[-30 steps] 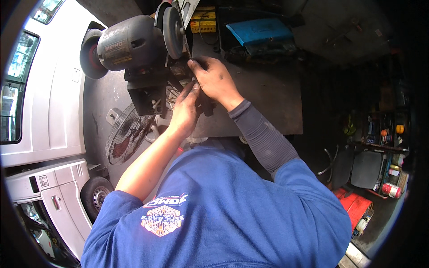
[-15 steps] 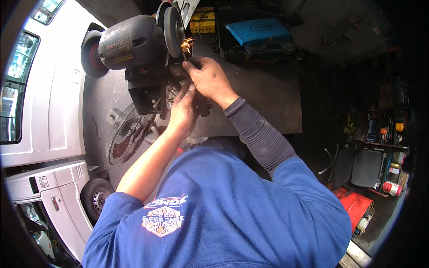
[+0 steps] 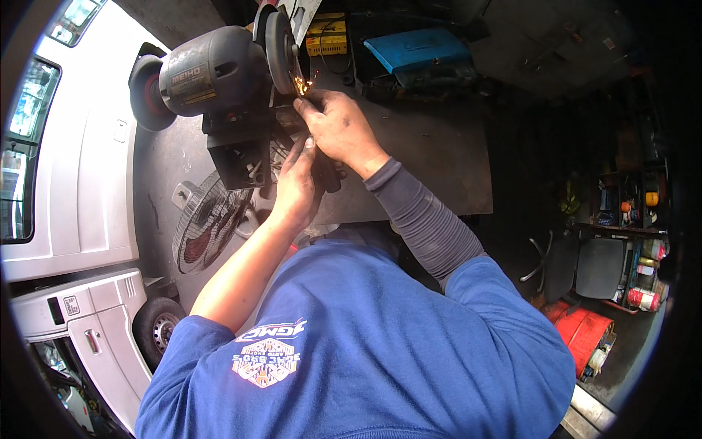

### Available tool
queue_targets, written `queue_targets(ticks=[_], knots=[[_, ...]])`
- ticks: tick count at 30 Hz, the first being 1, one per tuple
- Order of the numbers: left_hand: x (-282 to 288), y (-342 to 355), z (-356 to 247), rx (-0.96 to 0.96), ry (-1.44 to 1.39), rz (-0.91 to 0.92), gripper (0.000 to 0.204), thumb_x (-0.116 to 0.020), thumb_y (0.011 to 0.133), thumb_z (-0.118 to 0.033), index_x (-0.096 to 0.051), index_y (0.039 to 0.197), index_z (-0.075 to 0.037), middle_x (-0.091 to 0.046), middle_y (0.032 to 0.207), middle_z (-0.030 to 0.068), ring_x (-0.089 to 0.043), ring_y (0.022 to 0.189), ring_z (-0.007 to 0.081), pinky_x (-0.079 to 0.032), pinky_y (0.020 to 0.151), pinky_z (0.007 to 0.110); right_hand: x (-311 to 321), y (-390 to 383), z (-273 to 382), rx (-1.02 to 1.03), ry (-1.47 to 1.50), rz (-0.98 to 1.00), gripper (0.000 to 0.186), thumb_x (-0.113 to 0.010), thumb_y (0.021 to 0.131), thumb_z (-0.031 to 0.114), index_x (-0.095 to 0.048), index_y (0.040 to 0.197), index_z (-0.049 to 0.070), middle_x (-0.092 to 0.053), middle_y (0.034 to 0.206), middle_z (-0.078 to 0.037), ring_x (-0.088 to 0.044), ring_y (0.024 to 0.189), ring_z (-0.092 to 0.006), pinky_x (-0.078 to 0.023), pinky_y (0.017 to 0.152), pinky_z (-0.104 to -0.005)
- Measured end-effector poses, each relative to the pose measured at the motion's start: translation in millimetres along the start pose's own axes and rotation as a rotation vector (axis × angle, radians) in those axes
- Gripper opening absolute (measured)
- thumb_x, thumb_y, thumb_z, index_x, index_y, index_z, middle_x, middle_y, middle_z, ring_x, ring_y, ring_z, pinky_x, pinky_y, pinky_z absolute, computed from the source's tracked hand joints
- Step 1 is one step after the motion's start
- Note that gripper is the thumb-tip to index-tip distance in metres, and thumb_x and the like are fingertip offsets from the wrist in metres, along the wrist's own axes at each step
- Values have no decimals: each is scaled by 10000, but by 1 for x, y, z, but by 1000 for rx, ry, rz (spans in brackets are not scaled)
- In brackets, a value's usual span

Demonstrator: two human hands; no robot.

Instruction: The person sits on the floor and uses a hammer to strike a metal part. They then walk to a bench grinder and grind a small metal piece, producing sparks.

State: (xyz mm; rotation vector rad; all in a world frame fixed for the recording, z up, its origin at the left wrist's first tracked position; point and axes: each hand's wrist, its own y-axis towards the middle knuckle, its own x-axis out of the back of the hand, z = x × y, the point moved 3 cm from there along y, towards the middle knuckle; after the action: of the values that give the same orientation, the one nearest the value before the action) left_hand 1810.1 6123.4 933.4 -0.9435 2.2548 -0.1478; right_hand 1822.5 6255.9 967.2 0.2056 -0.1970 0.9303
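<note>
A dark bench grinder [image 3: 212, 71] stands in front of me, its grey grinding wheel [image 3: 278, 55] on the right end of the motor. Bright sparks [image 3: 302, 85] fly off the wheel's lower right edge. Right at the sparks, my right hand [image 3: 340, 130] is closed with thumb and fingers pinched around a small dark piece; the hand hides most of it, so its kind is unclear. Just below, my left hand [image 3: 296, 186] is closed too, its fingertips beside the right hand's grip. What they grip is hidden behind them.
A dark bench top [image 3: 431, 161] spreads to the right, with a blue case [image 3: 420, 50] and a yellow box [image 3: 326, 35] at its back. Below the grinder is a caged fan [image 3: 208, 219]. White vehicles [image 3: 91, 168] line the left; a dark chair [image 3: 599, 269] stands at right.
The sparks now leave the wheel slightly lower than before. Both hands keep nearly the same grip and place, and the view has shifted a little.
</note>
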Motion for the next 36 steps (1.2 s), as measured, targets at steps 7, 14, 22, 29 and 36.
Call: queue_targets(ticks=[7,14,22,29,36], knots=[[1,-2,-1,10,-12,25,373,-445,1173,-311,-502,1417,-37,-654,1051,89,-659,886,193,-570,844,390,2,-1,10,22,-59,-7,334,-648,1045,269,-752,1153,-29,-777,949,-196,-729,836,-264,-559,805,-385],[3,-1,-7,-56,44,140,402,-454,1171,-309,-486,1462,-33,-665,1044,97,-673,889,204,-568,831,385,8,-3,20,63,27,29,295,-650,1023,266,-754,1084,-3,-742,895,-226,-719,811,-380,-545,754,-429],[5,11,8,88,-48,43,378,-481,1159,-348,-581,1385,-62,-687,1123,85,-684,988,213,-584,903,407,8,4,-10,-136,17,68,379,-638,1040,311,-748,1199,-15,-780,1073,-237,-751,1020,-391,-549,908,-426],[8,11,10,73,-46,20,395,-473,1161,-344,-527,1426,-57,-676,1127,88,-684,991,212,-586,888,415,2,6,-13,-62,37,57,381,-640,1032,322,-748,1203,0,-773,1070,-245,-740,1018,-411,-547,903,-435],[2,11,4,5,-36,34,409,-474,1162,-341,-501,1452,-54,-668,1129,91,-686,959,199,-595,858,399,5,9,0,-4,8,46,357,-641,1028,297,-741,1194,-3,-759,1011,-259,-734,976,-427,-549,874,-450]])
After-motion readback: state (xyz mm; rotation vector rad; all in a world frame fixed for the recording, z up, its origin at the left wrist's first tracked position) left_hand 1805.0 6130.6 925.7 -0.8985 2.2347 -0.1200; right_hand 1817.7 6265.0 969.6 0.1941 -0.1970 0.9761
